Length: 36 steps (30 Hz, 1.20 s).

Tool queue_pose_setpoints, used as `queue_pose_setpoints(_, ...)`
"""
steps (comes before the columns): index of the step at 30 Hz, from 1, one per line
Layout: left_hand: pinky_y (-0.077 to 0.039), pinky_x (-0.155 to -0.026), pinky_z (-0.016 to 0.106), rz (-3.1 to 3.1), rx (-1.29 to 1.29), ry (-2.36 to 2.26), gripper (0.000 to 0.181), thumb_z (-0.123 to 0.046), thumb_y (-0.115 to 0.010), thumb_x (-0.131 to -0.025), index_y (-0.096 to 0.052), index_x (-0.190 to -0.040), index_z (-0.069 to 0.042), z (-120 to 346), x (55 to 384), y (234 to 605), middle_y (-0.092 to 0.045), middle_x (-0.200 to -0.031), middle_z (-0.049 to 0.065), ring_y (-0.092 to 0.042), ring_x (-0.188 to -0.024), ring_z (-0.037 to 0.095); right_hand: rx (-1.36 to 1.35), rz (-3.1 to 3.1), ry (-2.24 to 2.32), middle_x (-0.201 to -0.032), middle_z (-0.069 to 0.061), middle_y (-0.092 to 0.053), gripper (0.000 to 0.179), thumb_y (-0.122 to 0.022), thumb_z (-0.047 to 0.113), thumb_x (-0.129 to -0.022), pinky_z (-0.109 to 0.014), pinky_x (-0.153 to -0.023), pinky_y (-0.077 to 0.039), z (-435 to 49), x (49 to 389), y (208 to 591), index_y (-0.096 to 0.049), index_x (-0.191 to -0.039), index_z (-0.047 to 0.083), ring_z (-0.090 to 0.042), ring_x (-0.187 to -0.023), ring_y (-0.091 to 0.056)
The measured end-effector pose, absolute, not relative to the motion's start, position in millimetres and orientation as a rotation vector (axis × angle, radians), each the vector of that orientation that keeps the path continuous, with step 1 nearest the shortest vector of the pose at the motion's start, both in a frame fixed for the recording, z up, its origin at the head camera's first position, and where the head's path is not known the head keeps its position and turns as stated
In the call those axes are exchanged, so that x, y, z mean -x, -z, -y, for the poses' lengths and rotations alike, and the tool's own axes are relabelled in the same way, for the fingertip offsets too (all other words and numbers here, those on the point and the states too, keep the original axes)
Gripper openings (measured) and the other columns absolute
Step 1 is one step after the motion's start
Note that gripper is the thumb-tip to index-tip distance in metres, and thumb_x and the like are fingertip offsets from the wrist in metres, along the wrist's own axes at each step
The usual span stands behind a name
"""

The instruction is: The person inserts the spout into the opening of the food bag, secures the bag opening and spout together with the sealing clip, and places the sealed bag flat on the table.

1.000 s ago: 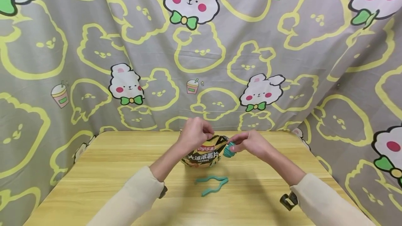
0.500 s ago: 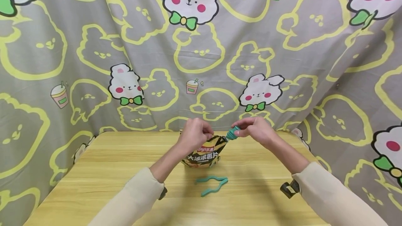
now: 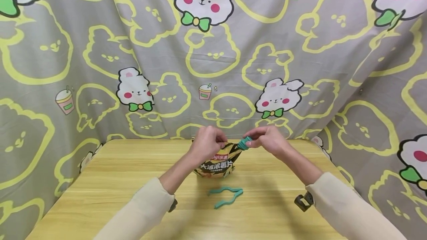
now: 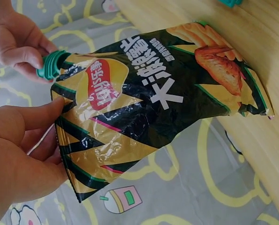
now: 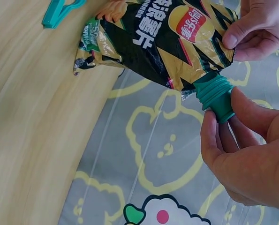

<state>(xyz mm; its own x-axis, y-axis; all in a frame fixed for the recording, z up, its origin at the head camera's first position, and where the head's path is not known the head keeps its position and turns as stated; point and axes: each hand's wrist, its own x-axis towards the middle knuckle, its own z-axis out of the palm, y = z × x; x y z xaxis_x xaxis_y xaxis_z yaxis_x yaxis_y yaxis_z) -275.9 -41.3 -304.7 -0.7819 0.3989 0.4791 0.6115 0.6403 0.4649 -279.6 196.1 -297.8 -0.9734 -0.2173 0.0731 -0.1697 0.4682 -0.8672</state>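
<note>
A black and gold potato chip bag [image 4: 144, 89] stands on the table, its top edge upward. My left hand [image 3: 207, 138] pinches that top edge between thumb and fingers. With thumb and fingertips my right hand [image 5: 252, 145] holds a teal ribbed spout [image 5: 215, 97]. The spout's wide end meets the bag's top right corner in the right wrist view; how far the corner reaches inside is hidden. A teal clip [image 3: 228, 196], spread into a V, lies on the table in front of the bag.
The light wood table [image 3: 143, 162] spans the lower part of the head view. Behind and beside it hangs a grey curtain [image 3: 213, 62] with yellow outlines and white cartoon animals.
My right hand has lifted the spout from low beside the bag to its top corner, then shifted slightly left and down against it. The left hand and the clip stay put.
</note>
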Motion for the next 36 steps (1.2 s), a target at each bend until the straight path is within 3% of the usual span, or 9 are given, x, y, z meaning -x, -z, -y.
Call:
queue_pose_setpoints(24, -0.057, -0.066, 0.022, 2.567, 0.807, 0.916, 0.008, -0.001, -0.078, -0.086, -0.08, -0.083, -0.008, 43.5, 280.0, 305.6, -0.077, -0.08, 0.002, -0.071, -0.07, 0.011, 0.296, -2.613, 1.588, -0.094, -0.007, -0.075, 0.021, -0.075, -0.003, -0.085, -0.032, -0.087, -0.054, -189.0, 282.2, 305.6, -0.077, -0.106, 0.002, -0.021, -0.089, -0.069)
queue_pose_setpoints(36, -0.057, -0.065, 0.023, 2.552, 0.841, 0.927, 0.007, 0.001, -0.077, -0.086, -0.08, -0.084, -0.005, 43.5, 279.7, 306.0, -0.077, -0.078, 0.004, -0.071, -0.068, 0.011, 0.299, -2.653, 1.502, -0.095, -0.006, -0.076, 0.021, -0.078, 0.003, -0.085, -0.035, -0.088, -0.055, -188.6, 281.6, 307.7, -0.078, -0.107, 0.004, -0.017, -0.085, -0.07)
